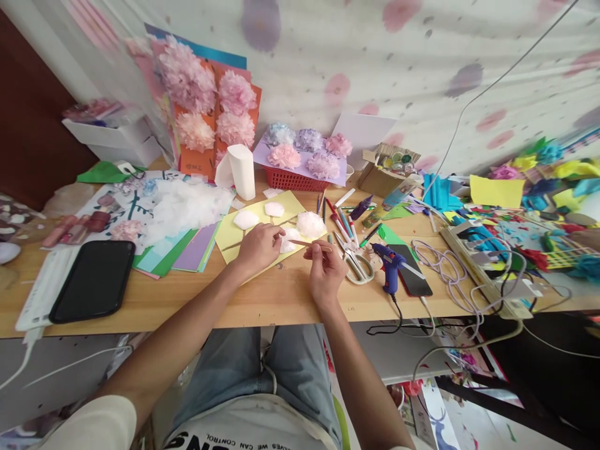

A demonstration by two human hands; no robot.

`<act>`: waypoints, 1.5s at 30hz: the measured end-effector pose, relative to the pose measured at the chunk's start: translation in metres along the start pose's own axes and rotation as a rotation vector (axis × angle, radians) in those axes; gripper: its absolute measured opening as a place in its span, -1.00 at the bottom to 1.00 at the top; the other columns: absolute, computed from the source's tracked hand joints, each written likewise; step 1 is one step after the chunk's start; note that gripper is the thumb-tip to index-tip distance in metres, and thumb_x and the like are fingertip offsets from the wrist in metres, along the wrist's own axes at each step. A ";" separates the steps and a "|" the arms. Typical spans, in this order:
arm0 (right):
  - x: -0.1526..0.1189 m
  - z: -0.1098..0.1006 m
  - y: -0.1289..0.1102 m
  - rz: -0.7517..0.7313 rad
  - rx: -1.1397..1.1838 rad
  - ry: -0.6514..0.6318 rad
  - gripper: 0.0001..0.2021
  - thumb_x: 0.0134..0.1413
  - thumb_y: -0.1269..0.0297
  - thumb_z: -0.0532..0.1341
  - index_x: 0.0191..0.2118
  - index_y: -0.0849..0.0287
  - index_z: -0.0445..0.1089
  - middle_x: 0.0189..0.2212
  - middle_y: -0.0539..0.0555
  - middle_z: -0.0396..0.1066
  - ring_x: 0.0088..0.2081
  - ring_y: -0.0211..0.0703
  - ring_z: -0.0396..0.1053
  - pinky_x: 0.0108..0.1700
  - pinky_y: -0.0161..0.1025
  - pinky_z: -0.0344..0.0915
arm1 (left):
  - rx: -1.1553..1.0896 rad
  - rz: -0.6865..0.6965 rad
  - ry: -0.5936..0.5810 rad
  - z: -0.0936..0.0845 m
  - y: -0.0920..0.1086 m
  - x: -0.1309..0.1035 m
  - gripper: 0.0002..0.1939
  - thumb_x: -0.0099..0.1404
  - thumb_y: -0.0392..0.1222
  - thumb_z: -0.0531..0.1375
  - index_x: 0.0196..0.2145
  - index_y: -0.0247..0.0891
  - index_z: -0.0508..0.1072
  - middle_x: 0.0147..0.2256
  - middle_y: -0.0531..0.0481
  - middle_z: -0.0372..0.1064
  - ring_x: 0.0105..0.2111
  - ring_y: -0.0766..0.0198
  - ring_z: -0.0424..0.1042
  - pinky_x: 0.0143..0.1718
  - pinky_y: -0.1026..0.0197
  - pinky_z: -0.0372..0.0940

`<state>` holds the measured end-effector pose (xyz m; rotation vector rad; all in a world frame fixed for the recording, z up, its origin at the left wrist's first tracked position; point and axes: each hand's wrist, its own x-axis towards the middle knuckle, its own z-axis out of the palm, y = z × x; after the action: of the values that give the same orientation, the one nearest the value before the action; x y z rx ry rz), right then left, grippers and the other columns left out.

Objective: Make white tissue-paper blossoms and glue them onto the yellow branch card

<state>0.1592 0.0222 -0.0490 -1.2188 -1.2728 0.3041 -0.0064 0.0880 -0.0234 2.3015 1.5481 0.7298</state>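
- showing a thin brown stick (pixel 310 244) grasped in the fingers of the right hand (pixel 325 269), its far end pointing left, towards the left hand (pixel 259 249).
- the left hand is bent, fingertips drawn close together beside a white tissue piece (pixel 287 242); whether they pinch anything, i cannot tell.
- the tissue piece lies between the two hands, near the stick's far end, over a yellow sheet (pixel 287 197).
- two flat white shapes (pixel 246 219) and a fluffy white pompom (pixel 310 224) also lie on the yellow sheet, beyond the hands.
- just right of the right hand lie scissors (pixel 359 265), then a blue glue gun (pixel 390 265) and a dark phone (pixel 415 278).
- the front edge of the wooden table (pixel 281 297) runs under the forearms, with a bare strip of wood between the hands and that edge.
- a large black phone (pixel 92 281) lies far left, well apart from the left hand.
- upside-down print on the pale shirt (pixel 253 425) reads "elves we can control"; handwriting on an orange card (pixel 195 161) is too small to read.
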 end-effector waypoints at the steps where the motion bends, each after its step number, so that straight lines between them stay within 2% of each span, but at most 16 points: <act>1: 0.000 0.000 0.000 -0.003 0.011 0.019 -0.79 0.36 0.19 0.13 -0.27 0.12 0.43 -0.40 0.01 0.49 -0.42 -0.22 0.48 -0.34 -0.25 0.46 | -0.003 -0.008 0.007 -0.001 0.000 0.000 -0.73 0.28 -0.33 0.11 -0.17 -0.20 0.58 -0.21 -0.10 0.58 -0.13 0.04 0.49 -0.10 0.07 0.36; 9: 0.000 0.001 0.001 0.014 0.038 0.052 -0.75 0.37 0.16 0.13 -0.33 0.13 0.40 -0.42 0.01 0.47 -0.42 -0.24 0.44 -0.33 -0.24 0.45 | -0.074 -0.031 0.065 -0.004 -0.009 0.002 -0.84 0.30 -0.31 0.14 -0.24 -0.22 0.53 -0.24 -0.07 0.57 -0.17 0.08 0.49 -0.11 0.09 0.33; 14: 0.005 -0.001 -0.003 0.008 0.002 -0.037 -0.80 0.36 0.21 0.13 -0.26 0.14 0.43 -0.43 0.00 0.47 -0.45 -0.26 0.45 -0.36 -0.28 0.41 | -0.119 -0.009 0.061 -0.003 -0.011 0.003 -0.86 0.36 -0.23 0.14 -0.30 -0.21 0.50 -0.26 -0.06 0.56 -0.20 0.11 0.48 -0.14 0.10 0.32; 19: 0.022 -0.001 -0.013 -0.057 -0.066 -0.100 -0.80 0.36 0.20 0.12 -0.23 0.12 0.45 -0.40 0.00 0.50 -0.45 -0.27 0.45 -0.36 -0.30 0.42 | -0.086 0.014 0.056 -0.005 -0.004 0.001 -0.93 0.32 -0.19 0.21 -0.24 -0.20 0.46 -0.34 -0.02 0.48 -0.21 0.09 0.44 -0.16 0.10 0.30; 24: 0.034 0.004 -0.018 -0.032 -0.054 -0.149 -0.78 0.35 0.18 0.11 -0.26 0.13 0.44 -0.36 0.02 0.53 -0.44 -0.26 0.46 -0.37 -0.31 0.44 | -0.055 -0.011 0.010 -0.005 0.001 -0.002 -0.81 0.26 -0.28 0.21 -0.14 -0.19 0.39 -0.33 -0.03 0.44 -0.20 0.05 0.43 -0.20 0.08 0.30; 29: 0.042 0.008 -0.011 0.036 -0.016 -0.179 -0.74 0.33 0.12 0.12 -0.30 0.13 0.43 -0.40 0.02 0.50 -0.46 -0.25 0.45 -0.39 -0.30 0.43 | -0.057 -0.019 0.061 -0.002 -0.002 -0.002 -0.77 0.27 -0.37 0.10 -0.12 -0.20 0.37 -0.30 -0.06 0.46 -0.16 0.03 0.44 -0.15 0.06 0.32; 35: 0.053 0.012 -0.008 0.106 0.054 -0.113 -0.72 0.30 0.06 0.15 -0.31 0.15 0.43 -0.51 -0.03 0.40 -0.49 -0.25 0.38 -0.41 -0.30 0.39 | -0.075 -0.052 0.080 -0.006 -0.003 0.000 -0.80 0.29 -0.37 0.08 -0.16 -0.22 0.40 -0.28 -0.09 0.48 -0.19 0.06 0.46 -0.17 0.09 0.32; 41: 0.060 0.015 -0.012 0.060 0.076 -0.007 -0.68 0.30 0.02 0.15 -0.36 0.14 0.40 -0.54 -0.06 0.34 -0.50 -0.27 0.33 -0.45 -0.32 0.31 | -0.102 -0.042 0.114 -0.005 -0.006 0.001 -0.85 0.37 -0.31 0.06 -0.19 -0.23 0.42 -0.31 -0.09 0.47 -0.23 0.07 0.45 -0.21 0.10 0.29; 45: 0.058 0.015 -0.014 0.070 0.116 0.053 -0.67 0.31 0.01 0.16 -0.37 0.14 0.40 -0.55 -0.07 0.35 -0.51 -0.27 0.35 -0.41 -0.29 0.36 | -0.106 -0.077 0.124 -0.005 -0.008 0.000 -0.85 0.38 -0.31 0.06 -0.18 -0.22 0.42 -0.27 -0.10 0.50 -0.22 0.07 0.46 -0.21 0.10 0.29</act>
<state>0.1613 0.0685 -0.0084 -1.1663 -1.1526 0.3893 -0.0150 0.0913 -0.0234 2.1442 1.5997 0.9273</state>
